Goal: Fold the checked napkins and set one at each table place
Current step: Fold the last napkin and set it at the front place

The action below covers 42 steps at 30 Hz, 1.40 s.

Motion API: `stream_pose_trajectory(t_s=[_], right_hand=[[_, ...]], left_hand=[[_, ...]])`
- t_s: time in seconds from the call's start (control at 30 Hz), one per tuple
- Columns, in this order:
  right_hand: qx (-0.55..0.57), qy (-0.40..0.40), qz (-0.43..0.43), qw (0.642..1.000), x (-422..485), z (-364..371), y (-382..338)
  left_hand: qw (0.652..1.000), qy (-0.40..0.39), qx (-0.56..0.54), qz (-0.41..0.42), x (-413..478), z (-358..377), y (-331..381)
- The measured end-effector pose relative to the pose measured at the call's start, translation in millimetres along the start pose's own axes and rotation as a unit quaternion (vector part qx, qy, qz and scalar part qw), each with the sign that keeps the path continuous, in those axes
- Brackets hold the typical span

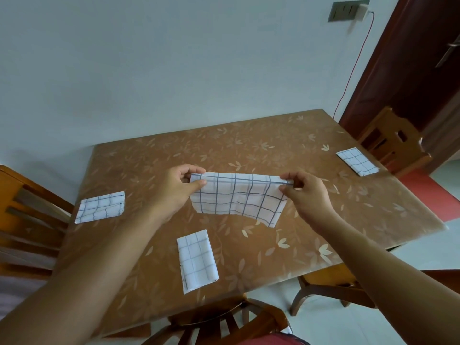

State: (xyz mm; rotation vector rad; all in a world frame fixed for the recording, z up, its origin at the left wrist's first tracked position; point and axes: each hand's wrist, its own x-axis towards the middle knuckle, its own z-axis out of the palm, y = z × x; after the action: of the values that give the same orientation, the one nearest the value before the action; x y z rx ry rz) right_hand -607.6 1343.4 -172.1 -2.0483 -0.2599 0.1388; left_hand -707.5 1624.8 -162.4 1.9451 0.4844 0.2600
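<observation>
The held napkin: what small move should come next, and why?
Probably bring the left hand and the right hand together to halve the held napkin: they pinch its top corners, and it hangs wider than the left napkin, near napkin and right napkin lying folded on the table.

No text, label or number can be read anywhere; the wall plate [347, 10] seems unmarked.

Matt checked cloth napkin [237, 196], glossy, perhaps vinyl-covered table [273, 150]

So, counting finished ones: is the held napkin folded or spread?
Partly folded: the napkin hangs doubled, left hand and right hand pinching its top fold.
</observation>
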Motion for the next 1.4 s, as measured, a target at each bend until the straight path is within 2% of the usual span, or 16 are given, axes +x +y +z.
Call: stream_pose_trajectory(t_s=[0.2,0.37,0.5,0.6,0.7,0.8,0.9,1.0,1.2,1.4], right_hand=[[-0.012,0.018,-0.017,1.000,1,-6,0],[0.054,0.007,0.007,0.999,6,-18,-8],[0.075,-0.010,-0.043,0.996,6,-25,-17],[0.041,-0.046,-0.090,0.994,5,-23,-30],[0.001,-0.087,-0.127,0.988,1,-18,-47],[-0.021,-0.119,-0.160,0.980,-2,-13,-60],[-0.028,-0.130,-0.176,0.975,-3,-15,-64],[0.004,-0.116,-0.141,0.983,-6,-19,-58],[0.022,-0.100,-0.146,0.984,-9,-12,-49],[0.038,-0.057,-0.160,0.985,-14,0,-53]], left_hand=[[0.996,0.014,0.075,0.052,-4,-2,13],[0.981,0.016,0.168,0.096,2,-4,13],[0.975,-0.014,0.204,0.085,8,-9,10],[0.958,-0.086,0.248,0.116,2,-6,14],[0.949,-0.172,0.222,0.147,-8,14,30],[0.955,-0.188,0.159,0.165,-9,38,39],[0.956,-0.186,0.119,0.192,-10,49,41],[0.964,-0.164,0.090,0.190,-12,46,39],[0.970,-0.127,0.095,0.184,-12,36,36],[0.968,-0.130,0.078,0.197,-24,34,46]])
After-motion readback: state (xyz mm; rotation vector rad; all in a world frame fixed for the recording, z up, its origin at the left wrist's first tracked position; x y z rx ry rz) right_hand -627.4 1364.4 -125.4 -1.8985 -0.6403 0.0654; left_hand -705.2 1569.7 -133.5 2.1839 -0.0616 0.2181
